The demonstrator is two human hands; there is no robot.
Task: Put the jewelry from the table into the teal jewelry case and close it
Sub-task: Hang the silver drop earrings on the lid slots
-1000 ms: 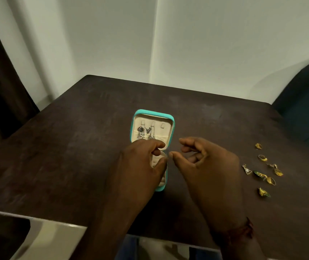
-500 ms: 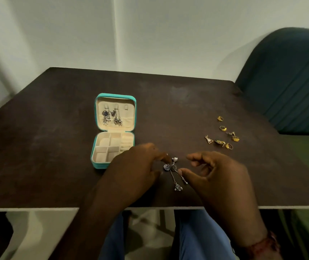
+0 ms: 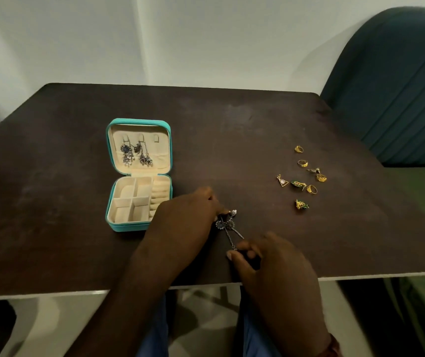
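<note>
Silver drop earrings (image 3: 228, 226) lie on table (image 3: 232, 130) near front edge, just right of open teal case (image 3: 139, 122). Left hand (image 3: 188, 217) pinches stud end; right hand (image 3: 270, 266) pinches dangle end. Judged light, limp, tangle-prone: lift by stud, w/ chains hanging free. Gold pieces (image 3: 303, 185) well apart, untouched.

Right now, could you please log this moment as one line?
case open | both hands on silver earrings: left hand top, right hand bottom | gold pieces still on table

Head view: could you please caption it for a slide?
Both hands, left and right, handle dangling silver earrings beside the open teal case.
</note>
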